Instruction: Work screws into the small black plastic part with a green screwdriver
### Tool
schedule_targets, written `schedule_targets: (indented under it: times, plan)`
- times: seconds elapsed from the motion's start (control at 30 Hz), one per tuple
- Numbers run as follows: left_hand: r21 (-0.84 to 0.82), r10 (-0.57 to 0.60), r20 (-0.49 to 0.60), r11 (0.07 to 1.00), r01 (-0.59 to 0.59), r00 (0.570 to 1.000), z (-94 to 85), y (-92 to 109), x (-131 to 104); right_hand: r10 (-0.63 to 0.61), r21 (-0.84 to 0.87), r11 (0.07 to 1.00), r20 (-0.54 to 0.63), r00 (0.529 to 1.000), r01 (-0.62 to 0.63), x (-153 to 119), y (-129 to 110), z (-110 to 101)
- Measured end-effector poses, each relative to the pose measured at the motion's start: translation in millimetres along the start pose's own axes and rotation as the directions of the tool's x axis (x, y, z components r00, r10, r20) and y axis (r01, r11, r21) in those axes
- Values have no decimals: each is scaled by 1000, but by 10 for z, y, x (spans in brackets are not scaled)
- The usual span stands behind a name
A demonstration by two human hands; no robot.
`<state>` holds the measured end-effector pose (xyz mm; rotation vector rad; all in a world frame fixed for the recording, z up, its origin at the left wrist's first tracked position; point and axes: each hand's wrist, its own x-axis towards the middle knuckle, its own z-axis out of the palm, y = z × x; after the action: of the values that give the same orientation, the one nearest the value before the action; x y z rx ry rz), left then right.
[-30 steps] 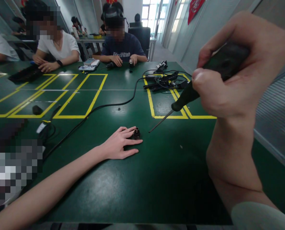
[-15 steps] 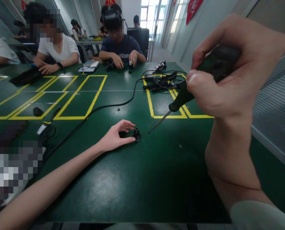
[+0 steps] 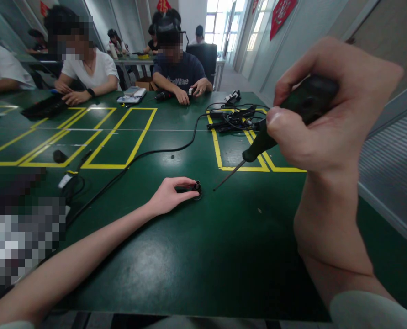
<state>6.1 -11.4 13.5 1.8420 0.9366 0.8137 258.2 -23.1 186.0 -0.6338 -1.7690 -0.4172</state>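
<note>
My right hand [image 3: 323,119] is wrapped round the dark green handle of a screwdriver [image 3: 258,145], raised above the table. Its thin shaft slants down to the left, and the tip hangs a short way right of a small black round part [image 3: 198,191]. That part stands on the green tabletop, with a wider base and a narrow metal-rimmed collar on top. From the left, my left hand [image 3: 171,195] reaches over the table and pinches the part between thumb and fingers. The screwdriver tip and the part are apart.
A black cable [image 3: 162,150] curves across the green table [image 3: 176,265]. Black brackets and wires [image 3: 235,119] lie in a heap beyond the screwdriver. A black block [image 3: 59,156] and a tagged cable [image 3: 68,179] lie at left. Co-workers sit across the table, one person [image 3: 179,68] wearing a headset.
My left thumb and fingers have closed from a loose curve onto the small black part. My right hand with the screwdriver has barely shifted. The view has moved slightly.
</note>
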Motion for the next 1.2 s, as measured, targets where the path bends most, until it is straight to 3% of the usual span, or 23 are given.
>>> schedule_targets:
  times: [0.27,0.57,0.83,1.2]
  plan:
    - [4,11,-25,1000,-10,1000,-3,55,16,61,-93,994,139,988,-48,5,-89,-68]
    - [66,67,-53,996,-64,996,-17,195,17,50,-62,997,146,988,-42,4,-80,-79]
    - [13,68,-90,998,-67,994,-54,267,42,64,-85,995,218,974,-46,32,-103,-112]
    - [-84,36,-135,995,-48,990,-329,380,112,38,-72,997,191,981,-25,19,-86,-100]
